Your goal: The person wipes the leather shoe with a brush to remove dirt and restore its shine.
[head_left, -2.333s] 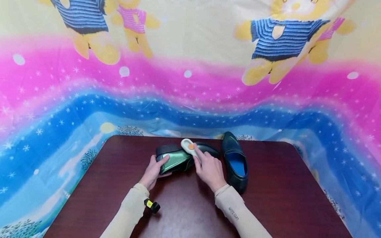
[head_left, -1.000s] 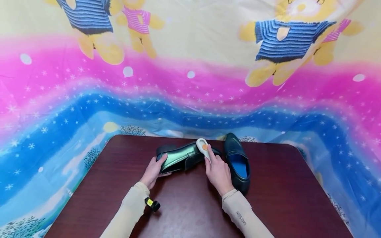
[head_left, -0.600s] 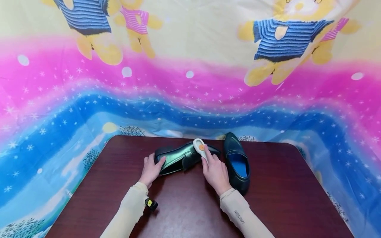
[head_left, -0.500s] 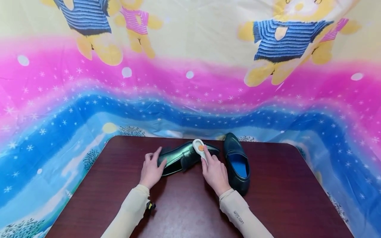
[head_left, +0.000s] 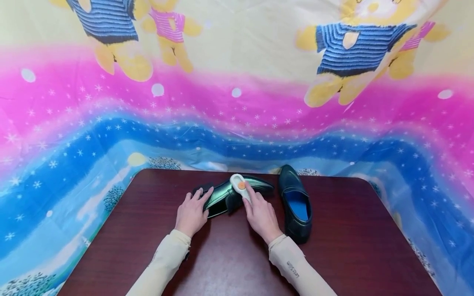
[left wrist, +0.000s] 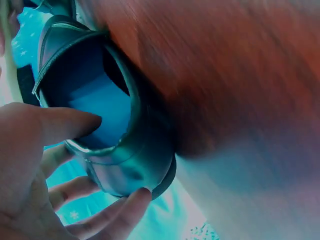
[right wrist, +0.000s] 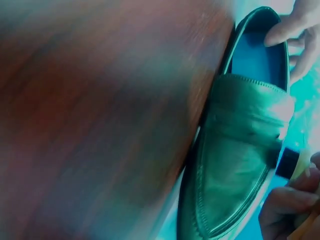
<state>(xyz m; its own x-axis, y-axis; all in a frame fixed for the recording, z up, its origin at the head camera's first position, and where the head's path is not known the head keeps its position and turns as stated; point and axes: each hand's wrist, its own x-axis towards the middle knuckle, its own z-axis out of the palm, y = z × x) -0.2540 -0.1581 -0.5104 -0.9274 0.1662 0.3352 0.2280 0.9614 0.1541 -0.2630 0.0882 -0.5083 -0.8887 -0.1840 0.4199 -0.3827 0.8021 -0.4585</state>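
A dark green loafer (head_left: 221,196) lies at the table's far side, toe to the right and its opening turned toward me. My left hand (head_left: 191,211) grips its heel end. In the left wrist view the thumb (left wrist: 75,122) reaches inside over the blue insole, with fingers curled round the outside of the heel. My right hand (head_left: 262,213) holds a white-handled brush (head_left: 236,179) with an orange spot, the index finger along its handle. In the right wrist view the brush's dark bristles (right wrist: 287,162) meet the loafer's side near the strap.
The matching loafer (head_left: 290,179) stands upright just right of the right hand, toe toward the back. Both shoes are on a dark red-brown table (head_left: 229,255). A patterned cloth (head_left: 237,115) with printed bears hangs behind the table.
The brush went right toward the toe, then came back left to the strap area. The left hand has shifted from the heel's near side to over the heel, and the loafer has turned slightly.
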